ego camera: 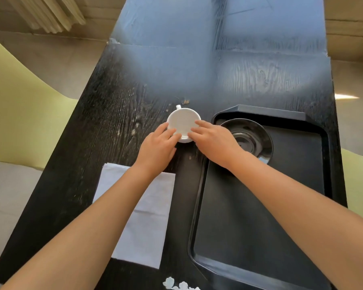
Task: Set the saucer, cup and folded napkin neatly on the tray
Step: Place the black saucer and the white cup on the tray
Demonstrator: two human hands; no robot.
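A white cup (182,122) stands on the black table, left of the tray, its handle pointing away from me. My left hand (157,147) touches its near left side and my right hand (214,141) its near right side, fingers curled around the rim. A black saucer (258,132) lies in the far left part of the black tray (298,206), partly hidden by my right wrist. A white folded napkin (147,222) lies flat on the table under my left forearm, left of the tray.
The black wooden table (113,101) runs away from me, with pale glare on its far half. A small white flower-like thing (176,284) sits at the near edge. Yellow-green seating (19,105) and a grey cushion flank the table at left.
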